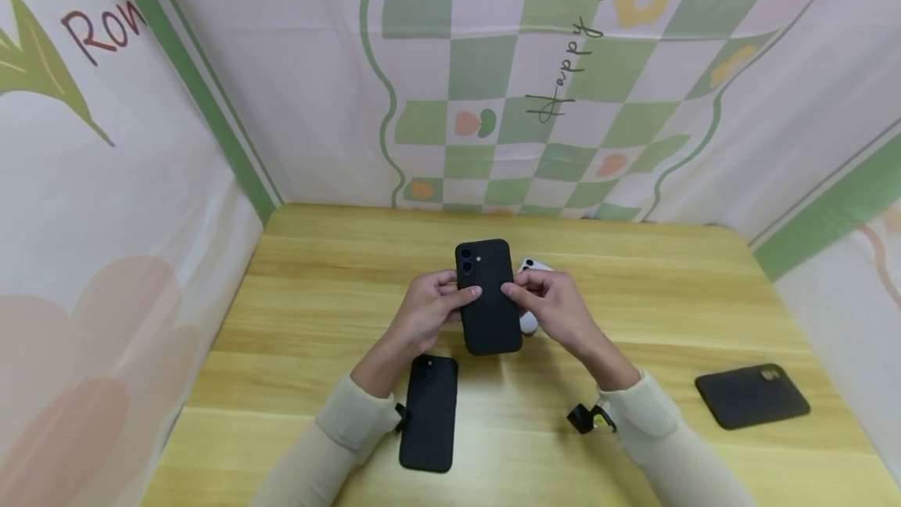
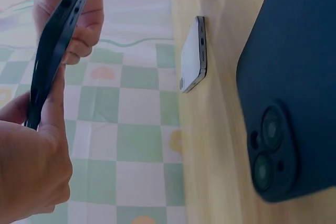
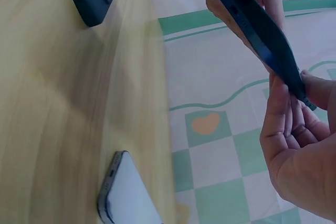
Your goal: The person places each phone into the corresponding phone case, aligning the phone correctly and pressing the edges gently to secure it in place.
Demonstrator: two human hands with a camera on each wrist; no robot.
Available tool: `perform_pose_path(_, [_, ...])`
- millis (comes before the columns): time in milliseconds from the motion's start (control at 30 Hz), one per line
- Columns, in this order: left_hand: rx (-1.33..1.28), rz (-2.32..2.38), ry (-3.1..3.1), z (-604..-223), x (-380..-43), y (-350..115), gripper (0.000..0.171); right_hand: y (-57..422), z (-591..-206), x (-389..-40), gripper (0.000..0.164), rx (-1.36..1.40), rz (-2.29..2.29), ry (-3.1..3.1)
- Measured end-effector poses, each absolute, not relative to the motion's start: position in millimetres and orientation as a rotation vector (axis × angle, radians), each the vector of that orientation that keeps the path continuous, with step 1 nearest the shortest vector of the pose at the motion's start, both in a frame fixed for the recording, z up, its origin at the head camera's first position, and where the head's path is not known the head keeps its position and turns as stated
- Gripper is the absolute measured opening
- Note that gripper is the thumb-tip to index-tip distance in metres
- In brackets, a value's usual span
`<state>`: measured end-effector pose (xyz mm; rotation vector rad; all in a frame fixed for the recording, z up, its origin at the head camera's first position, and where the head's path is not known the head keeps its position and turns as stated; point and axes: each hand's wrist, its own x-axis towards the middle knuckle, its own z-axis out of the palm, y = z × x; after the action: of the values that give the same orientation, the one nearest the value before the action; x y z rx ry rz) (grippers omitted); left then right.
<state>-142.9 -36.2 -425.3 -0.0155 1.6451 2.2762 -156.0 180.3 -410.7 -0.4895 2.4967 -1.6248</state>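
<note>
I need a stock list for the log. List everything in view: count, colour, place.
Held phone case: one, black, above the table centre, gripped by both hands.
Phone in case: one, black, flat on the table, near the left forearm.
Empty case: one, black, flat at the table's right.
Bare phone: one, white-backed, on the table behind the right hand, mostly hidden.
Table: one, light wood.
Backdrop cloth: pink and green check with flowers, behind and at both sides.
Left hand: grips the held case's left edge.
Right hand: grips its right edge.
Sleeves: two, cream.
</note>
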Motion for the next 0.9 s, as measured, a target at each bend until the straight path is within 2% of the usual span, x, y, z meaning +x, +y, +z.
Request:
perform_pose_path(267, [-0.023,2.189,1.734,-421,-144,-38,0.030,185,-405,-154,0.013,-0.619,-1.425,2.530])
perform_pose_path(400, [-0.026,2.194,1.766,-420,-143,-37,0.026,185,-403,-153,0.013,-0.645,-1.412,2.536])
perform_pose_path(900, [-0.163,2.468,1.661,-416,-140,-38,0.035,185,-419,-144,0.020,-0.452,-1.493,2.528])
